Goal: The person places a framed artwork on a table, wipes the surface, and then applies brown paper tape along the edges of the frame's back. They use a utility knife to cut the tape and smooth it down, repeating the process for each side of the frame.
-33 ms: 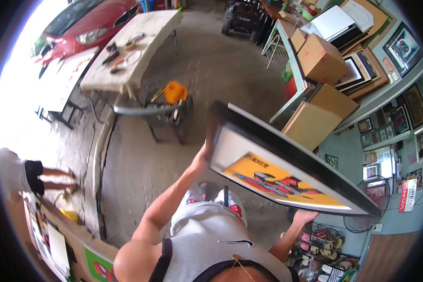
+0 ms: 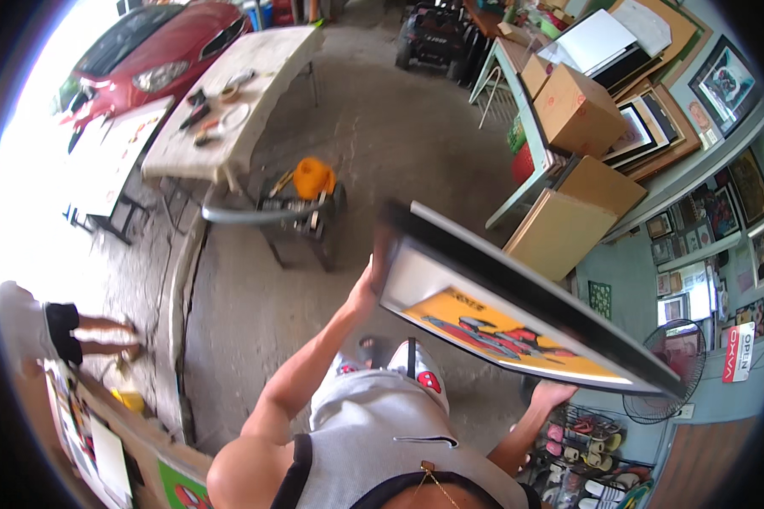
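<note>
I hold a large black picture frame up in front of me, tilted. Inside it sits a yellow print with red and grey cartoon figures and a wide pale border. My left hand grips the frame's left side, its fingers partly hidden by the edge. Under the lower edge towards the right, my right hand clasps the frame, with part of its fingers out of sight behind it.
A small black stand with an orange item is ahead. Tools lie on a cloth-covered table. Cardboard boxes and panels line the right, near a fan and a shoe rack. Another person stands at left.
The picture frame's upper edge has dropped slightly in view, and my grip stays the same. The surroundings have shifted a little as my head moved.
</note>
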A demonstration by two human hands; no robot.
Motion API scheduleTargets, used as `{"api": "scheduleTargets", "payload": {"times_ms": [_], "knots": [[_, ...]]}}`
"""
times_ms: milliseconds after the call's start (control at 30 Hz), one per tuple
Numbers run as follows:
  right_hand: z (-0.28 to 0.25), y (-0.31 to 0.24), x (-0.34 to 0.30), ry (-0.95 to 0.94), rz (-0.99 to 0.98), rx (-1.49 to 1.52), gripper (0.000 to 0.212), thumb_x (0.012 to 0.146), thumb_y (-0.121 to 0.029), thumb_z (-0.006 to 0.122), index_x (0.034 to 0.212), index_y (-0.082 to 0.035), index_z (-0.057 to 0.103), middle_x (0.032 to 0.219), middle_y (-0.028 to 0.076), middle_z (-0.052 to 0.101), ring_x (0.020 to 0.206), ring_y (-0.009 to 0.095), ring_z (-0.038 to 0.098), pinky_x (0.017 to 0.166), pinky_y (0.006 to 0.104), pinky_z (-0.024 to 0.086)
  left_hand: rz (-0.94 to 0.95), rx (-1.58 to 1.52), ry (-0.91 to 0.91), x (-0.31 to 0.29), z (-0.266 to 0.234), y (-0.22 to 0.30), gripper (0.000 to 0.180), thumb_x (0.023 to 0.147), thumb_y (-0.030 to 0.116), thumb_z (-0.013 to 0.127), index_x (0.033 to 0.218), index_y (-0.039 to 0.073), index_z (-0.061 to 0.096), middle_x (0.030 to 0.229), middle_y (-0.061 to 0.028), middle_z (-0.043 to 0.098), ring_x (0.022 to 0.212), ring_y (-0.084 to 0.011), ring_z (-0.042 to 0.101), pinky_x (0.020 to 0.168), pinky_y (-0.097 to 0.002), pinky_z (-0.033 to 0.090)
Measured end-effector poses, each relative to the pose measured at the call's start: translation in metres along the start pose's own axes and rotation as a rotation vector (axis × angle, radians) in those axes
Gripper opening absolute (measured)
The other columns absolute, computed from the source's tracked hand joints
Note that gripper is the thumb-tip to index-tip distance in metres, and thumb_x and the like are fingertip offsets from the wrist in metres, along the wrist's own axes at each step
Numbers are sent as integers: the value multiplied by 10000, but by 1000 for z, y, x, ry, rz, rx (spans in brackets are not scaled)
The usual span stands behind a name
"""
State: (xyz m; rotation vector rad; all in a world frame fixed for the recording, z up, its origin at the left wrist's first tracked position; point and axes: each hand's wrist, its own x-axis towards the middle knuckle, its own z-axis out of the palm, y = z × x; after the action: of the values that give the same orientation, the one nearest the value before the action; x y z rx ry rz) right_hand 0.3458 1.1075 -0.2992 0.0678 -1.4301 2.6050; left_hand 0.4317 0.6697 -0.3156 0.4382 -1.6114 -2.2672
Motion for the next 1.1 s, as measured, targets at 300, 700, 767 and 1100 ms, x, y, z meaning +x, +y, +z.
{"api": "scheduleTargets", "payload": {"times_ms": [300,700,767,1100], "knots": [[164,150,168,242,160,853,655,901,-694,327,726,-96,529,796,72,563,808,200,541,836,375,424,49,-839,381,327,-53,-47,369,1008,447,389,899,116,512,712,-9,503,742,-167,504,709,-349,437],[487,329,509,-112,593,186,400,1000,-499,398,1067,-135,549,918,82,621,1026,151,530,930,381,410,202,-739,216,601,-192,98,368,935,346,514,1004,8,645,1159,-90,618,994,-128,590,898,-306,465],[551,361,578,-390,962,30,426,997,-507,403,1082,-127,575,895,47,624,944,123,571,854,316,457,461,-626,39,662,-242,102,385,947,337,481,875,2,657,1336,-91,534,1187,-147,513,1034,-356,387],[839,615,800,-1241,1438,369,772,909,-649,435,1272,25,534,1158,183,645,1011,283,644,866,402,515,-85,-149,664,854,-358,258,364,875,453,598,872,97,674,778,-75,633,743,-164,628,662,-294,491]]}}
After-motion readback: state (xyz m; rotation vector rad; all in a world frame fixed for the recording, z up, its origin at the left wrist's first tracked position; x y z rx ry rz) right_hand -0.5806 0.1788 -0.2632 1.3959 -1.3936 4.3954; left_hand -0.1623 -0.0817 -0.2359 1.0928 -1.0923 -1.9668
